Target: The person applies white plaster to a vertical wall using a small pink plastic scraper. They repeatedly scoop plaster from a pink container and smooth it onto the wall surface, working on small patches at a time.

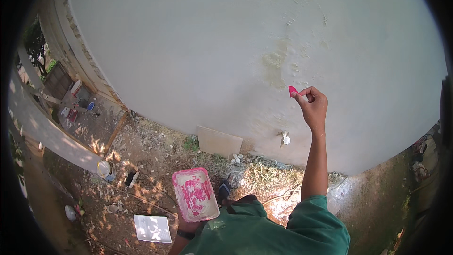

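- Presently, right hand (313, 107) pinches scraper (292, 90) between fingertips; damp patch (273, 70) lies just left and up, long axis roughly upright;
- left hand (188, 225), farther, holds tray (202, 216) well below, fingers hidden.

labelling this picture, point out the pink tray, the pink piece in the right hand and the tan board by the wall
Pink tray (188, 170), head view: on its far rim.
Pink piece (292, 90), head view: on its exposed face.
Tan board (219, 141), head view: on its middle.
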`<state>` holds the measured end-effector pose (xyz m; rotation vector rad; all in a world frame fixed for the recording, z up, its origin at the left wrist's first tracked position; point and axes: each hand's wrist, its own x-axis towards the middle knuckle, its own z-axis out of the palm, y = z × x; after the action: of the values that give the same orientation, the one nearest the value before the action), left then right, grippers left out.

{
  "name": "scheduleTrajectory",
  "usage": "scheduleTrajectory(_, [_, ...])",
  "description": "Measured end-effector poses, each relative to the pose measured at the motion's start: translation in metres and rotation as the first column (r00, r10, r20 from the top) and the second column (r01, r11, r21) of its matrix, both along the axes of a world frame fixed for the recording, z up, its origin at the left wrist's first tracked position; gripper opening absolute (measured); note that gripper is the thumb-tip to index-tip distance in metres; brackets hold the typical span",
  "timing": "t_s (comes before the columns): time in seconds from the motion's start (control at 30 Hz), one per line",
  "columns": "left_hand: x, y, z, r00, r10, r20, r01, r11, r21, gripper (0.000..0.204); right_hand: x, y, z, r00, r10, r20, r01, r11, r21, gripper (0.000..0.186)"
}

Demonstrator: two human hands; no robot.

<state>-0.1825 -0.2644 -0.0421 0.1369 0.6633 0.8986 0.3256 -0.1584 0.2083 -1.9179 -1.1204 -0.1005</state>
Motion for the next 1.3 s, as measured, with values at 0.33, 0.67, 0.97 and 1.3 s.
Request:
scheduleTrajectory(0.33, [-0.011, -0.143, 0.021, 0.981, 0.074, 0.182, -0.091, 0.992, 0.09, 0.06, -0.03, -0.414, -0.287, 0.973, 0.149, -0.178, -0.138, -0.246, -0.959, 0.069])
scheduleTrajectory(0.67, [0.011, -0.254, 0.067, 0.983, -0.153, -0.104, 0.169, 0.97, 0.175, 0.07, -0.108, -0.769, -0.315, 0.72, -0.63, -0.291, -0.297, 0.1, -0.95, 0.058])
scheduleTrajectory(0.97, [0.034, -0.412, 0.083, 0.953, -0.188, -0.237, 0.265, 0.898, 0.352, 0.053, -0.091, -0.734, -0.327, 0.835, -0.265, -0.482, -0.057, 0.83, -0.554, 0.027])
scheduleTrajectory(1.3, [-0.025, -0.604, 0.13, 0.991, -0.079, -0.111, 0.064, 0.989, -0.134, 0.067, -0.189, -0.995, -0.344, 0.799, -0.528, -0.288, -0.096, 0.36, -0.928, 0.029])
